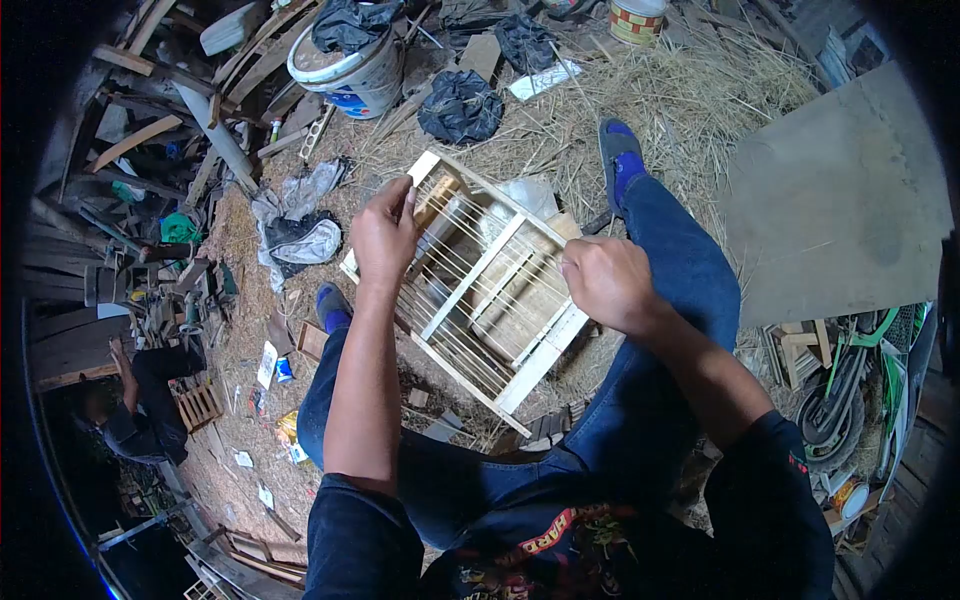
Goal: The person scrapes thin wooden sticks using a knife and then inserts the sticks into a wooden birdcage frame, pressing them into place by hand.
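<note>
A light wooden frame with thin parallel rods [470, 290] is held tilted between my knees, with one crossbar over its middle. My left hand [384, 232] is closed on the frame near its upper left corner, thumb against the wood. At the right edge, my right hand [612, 284] has its fingers curled in a fist on the frame; what lies inside the fingers is hidden. Through the rods, a pale box-like shape shows below.
A white bucket [350, 75] with a black bag stands at the upper left, near scrap wood. Another black bag [460, 106] lies on the straw. A flat board [835, 200] and a motorbike [845, 390] are at right. Another person [150, 400] sits at far left.
</note>
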Action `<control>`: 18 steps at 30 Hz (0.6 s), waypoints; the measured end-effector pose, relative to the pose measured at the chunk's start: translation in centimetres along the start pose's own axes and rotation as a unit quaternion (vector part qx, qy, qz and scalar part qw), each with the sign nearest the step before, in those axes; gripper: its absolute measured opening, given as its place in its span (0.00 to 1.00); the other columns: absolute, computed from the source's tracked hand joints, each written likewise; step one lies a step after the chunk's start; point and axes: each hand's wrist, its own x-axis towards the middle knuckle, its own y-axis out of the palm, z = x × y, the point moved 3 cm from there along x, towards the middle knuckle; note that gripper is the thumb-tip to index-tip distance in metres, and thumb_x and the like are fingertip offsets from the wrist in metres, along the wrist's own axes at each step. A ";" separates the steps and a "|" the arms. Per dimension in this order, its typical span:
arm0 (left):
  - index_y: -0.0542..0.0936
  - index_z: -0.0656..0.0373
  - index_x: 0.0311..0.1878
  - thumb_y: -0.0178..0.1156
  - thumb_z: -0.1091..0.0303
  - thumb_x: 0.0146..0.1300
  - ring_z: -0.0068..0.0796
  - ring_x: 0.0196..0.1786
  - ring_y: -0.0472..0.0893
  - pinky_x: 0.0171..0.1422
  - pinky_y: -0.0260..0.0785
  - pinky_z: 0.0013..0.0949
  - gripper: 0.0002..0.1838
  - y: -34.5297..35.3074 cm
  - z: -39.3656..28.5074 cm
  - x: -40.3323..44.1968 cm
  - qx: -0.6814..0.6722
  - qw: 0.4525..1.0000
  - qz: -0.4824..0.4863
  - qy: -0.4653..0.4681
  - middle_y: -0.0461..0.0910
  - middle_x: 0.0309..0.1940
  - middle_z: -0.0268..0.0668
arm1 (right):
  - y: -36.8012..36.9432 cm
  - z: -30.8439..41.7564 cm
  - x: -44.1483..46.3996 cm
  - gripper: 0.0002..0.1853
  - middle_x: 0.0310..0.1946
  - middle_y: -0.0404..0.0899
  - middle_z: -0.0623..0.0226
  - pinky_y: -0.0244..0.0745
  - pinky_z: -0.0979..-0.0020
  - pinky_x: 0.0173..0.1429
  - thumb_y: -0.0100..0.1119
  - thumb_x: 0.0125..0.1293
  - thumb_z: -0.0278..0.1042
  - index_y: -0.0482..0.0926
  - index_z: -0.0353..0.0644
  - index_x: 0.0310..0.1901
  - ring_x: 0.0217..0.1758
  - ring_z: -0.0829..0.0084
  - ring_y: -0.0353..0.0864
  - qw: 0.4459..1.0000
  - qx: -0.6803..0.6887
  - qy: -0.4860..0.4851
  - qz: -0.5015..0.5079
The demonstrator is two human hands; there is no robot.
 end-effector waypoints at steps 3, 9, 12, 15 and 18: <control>0.91 0.53 0.58 0.68 0.61 0.75 0.48 0.51 0.92 0.57 0.84 0.42 0.14 -0.1 -0.2 0.0 0.007 1.000 -0.001 0.002 0.91 0.53 0.45 | 0.6 0.0 0.7 0.09 0.36 0.88 0.52 0.83 0.47 0.46 0.63 0.71 0.36 0.86 0.41 0.36 0.40 0.47 0.90 1.000 0.000 0.003 0.007; 0.91 0.53 0.58 0.67 0.64 0.74 0.50 0.52 0.91 0.59 0.84 0.44 0.13 0.5 -0.6 0.0 0.004 0.999 -0.001 0.032 0.90 0.54 0.45 | 1.0 0.9 2.0 0.10 0.35 0.89 0.53 0.84 0.48 0.47 0.63 0.72 0.37 0.87 0.41 0.36 0.40 0.47 0.91 1.000 -0.002 -0.005 0.009; 0.91 0.54 0.58 0.67 0.65 0.74 0.50 0.53 0.91 0.60 0.83 0.44 0.13 0.5 -0.7 0.0 -0.005 1.000 -0.003 0.028 0.91 0.54 0.45 | 0.5 1.0 2.3 0.10 0.35 0.90 0.52 0.85 0.48 0.48 0.64 0.72 0.37 0.90 0.42 0.38 0.40 0.48 0.91 0.999 -0.018 0.007 0.051; 0.90 0.55 0.57 0.67 0.66 0.74 0.51 0.53 0.91 0.60 0.83 0.44 0.13 0.2 -1.3 0.0 -0.002 1.000 0.009 0.016 0.91 0.54 0.45 | -1.3 1.2 2.8 0.10 0.35 0.89 0.51 0.84 0.48 0.48 0.66 0.71 0.38 0.91 0.41 0.41 0.40 0.47 0.91 0.995 -0.004 0.036 0.094; 0.90 0.56 0.56 0.67 0.66 0.74 0.51 0.53 0.91 0.60 0.83 0.45 0.12 0.2 -1.3 -0.2 -0.010 1.000 0.012 0.012 0.90 0.55 0.45 | -2.1 2.0 4.3 0.10 0.39 0.89 0.52 0.84 0.51 0.50 0.68 0.71 0.38 0.92 0.42 0.44 0.43 0.49 0.90 0.998 0.060 -0.014 0.010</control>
